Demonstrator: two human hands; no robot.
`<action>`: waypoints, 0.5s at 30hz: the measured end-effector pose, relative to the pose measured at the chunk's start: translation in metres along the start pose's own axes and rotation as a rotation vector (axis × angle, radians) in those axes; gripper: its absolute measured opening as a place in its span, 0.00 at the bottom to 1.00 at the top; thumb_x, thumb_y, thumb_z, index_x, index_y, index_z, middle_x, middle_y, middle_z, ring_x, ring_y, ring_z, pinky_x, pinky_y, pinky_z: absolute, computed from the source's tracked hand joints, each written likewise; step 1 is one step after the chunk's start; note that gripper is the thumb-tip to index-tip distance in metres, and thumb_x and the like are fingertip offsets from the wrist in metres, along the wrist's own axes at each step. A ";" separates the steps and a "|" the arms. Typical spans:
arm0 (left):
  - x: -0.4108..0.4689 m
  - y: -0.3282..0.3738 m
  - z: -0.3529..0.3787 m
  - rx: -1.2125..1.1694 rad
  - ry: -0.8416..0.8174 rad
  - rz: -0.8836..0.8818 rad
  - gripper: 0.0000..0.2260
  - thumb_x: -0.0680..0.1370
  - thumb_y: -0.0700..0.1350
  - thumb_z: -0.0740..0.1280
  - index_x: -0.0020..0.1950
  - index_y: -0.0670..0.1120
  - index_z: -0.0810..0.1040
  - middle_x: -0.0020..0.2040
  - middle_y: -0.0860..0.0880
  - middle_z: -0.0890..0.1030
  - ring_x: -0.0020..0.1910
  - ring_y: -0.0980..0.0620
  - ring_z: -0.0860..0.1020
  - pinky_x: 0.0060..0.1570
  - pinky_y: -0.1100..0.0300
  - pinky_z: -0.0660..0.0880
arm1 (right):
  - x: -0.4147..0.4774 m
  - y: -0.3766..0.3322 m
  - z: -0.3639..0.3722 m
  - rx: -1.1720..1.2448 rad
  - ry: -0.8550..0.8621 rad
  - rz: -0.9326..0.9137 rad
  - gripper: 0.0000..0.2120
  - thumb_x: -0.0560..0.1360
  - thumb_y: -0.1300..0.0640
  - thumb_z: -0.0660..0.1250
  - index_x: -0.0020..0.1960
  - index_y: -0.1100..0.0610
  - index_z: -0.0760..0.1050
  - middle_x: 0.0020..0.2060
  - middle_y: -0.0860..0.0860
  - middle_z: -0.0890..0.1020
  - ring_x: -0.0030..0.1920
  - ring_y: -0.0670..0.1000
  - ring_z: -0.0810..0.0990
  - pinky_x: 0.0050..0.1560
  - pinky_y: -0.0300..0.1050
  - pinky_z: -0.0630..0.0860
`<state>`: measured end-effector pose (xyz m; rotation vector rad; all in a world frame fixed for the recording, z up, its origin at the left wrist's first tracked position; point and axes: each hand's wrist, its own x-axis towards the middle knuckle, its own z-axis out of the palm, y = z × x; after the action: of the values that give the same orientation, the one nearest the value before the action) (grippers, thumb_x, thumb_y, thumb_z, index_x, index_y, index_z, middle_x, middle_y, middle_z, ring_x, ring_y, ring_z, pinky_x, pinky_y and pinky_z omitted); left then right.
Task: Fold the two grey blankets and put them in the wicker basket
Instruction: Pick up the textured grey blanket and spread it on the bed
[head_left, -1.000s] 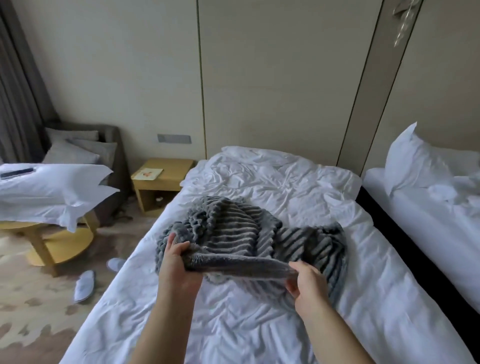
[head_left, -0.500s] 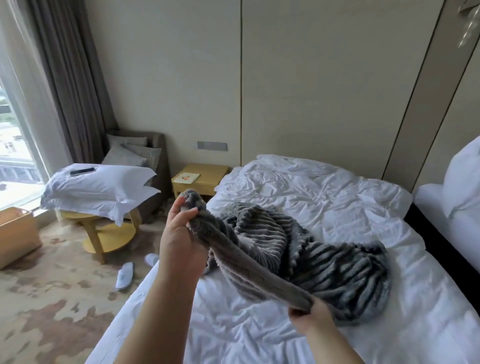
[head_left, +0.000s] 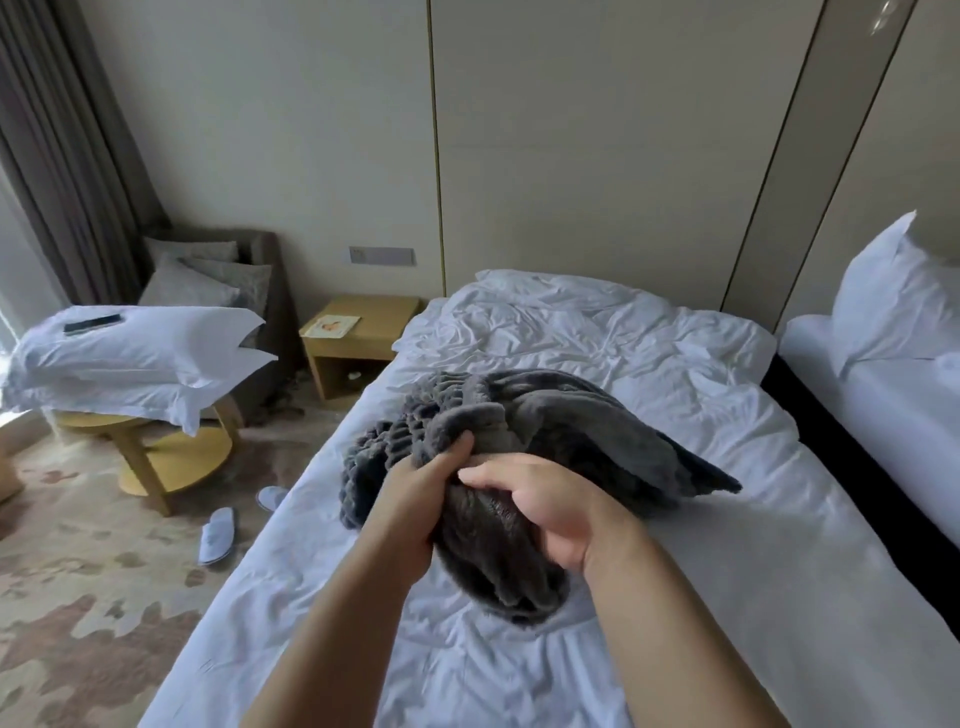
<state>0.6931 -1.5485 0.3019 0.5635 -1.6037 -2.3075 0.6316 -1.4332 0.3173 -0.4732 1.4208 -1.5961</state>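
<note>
Bedroom, seen from the head camera.

1. Grey blanket (head_left: 597, 431): one seen, plush and ribbed, unfolded. It lies bunched at the middle of the near bed (head_left: 597, 332). Its near end is lifted off the sheet and hangs in a dark fold between the two hands. Its right corner trails out flat on the sheet.
2. Left hand (head_left: 415, 496): fingers curled round a gathered ridge of the blanket, gripping it from the left.
3. Right hand (head_left: 548, 514): just beside the left hand, fingers and thumb closed over the same bunch of fabric from the right.
4. Near bed: white crumpled sheet, running from near to the far wall.
5. Second bed (head_left: 878, 415): at the right, across a dark gap, with a white pillow (head_left: 893, 296) standing upright.
6. Bedside table (head_left: 363, 338): light wood, far left of the near bed, with a printed card (head_left: 332, 326) on top.
7. Round table (head_left: 171, 462): left, carrying stacked white pillows (head_left: 135, 364); a dark flat device (head_left: 93, 323) lies on the top one.
8. Armchair (head_left: 260, 291): far left corner, holding grey cushions (head_left: 208, 280).
9. Slippers (head_left: 218, 535): white, a pair on the patterned carpet (head_left: 78, 597), left of the near bed.
10. Curtain (head_left: 67, 156): brown, far left.
</note>
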 end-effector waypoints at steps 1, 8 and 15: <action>0.002 -0.001 -0.003 -0.014 0.054 0.033 0.11 0.70 0.51 0.74 0.49 0.48 0.85 0.52 0.43 0.85 0.50 0.47 0.84 0.46 0.56 0.79 | -0.003 0.000 -0.009 0.099 0.011 0.030 0.15 0.78 0.55 0.62 0.57 0.63 0.80 0.50 0.61 0.84 0.56 0.58 0.81 0.64 0.54 0.74; -0.015 0.016 -0.017 0.265 -0.361 0.159 0.13 0.64 0.40 0.75 0.48 0.43 0.86 0.48 0.41 0.85 0.48 0.45 0.83 0.47 0.57 0.80 | 0.015 0.017 -0.060 0.596 0.392 0.070 0.33 0.80 0.42 0.54 0.32 0.65 0.83 0.27 0.61 0.82 0.28 0.55 0.83 0.26 0.43 0.77; -0.027 0.017 -0.049 0.397 -0.321 -0.030 0.10 0.62 0.38 0.79 0.42 0.42 0.85 0.44 0.40 0.85 0.42 0.46 0.84 0.42 0.58 0.80 | 0.020 0.103 -0.094 0.531 0.809 0.155 0.12 0.80 0.64 0.53 0.38 0.59 0.67 0.30 0.55 0.72 0.32 0.55 0.72 0.43 0.42 0.78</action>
<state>0.7394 -1.5831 0.3067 0.3060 -2.2432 -2.1927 0.5870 -1.3870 0.1916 0.6499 1.4401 -2.0386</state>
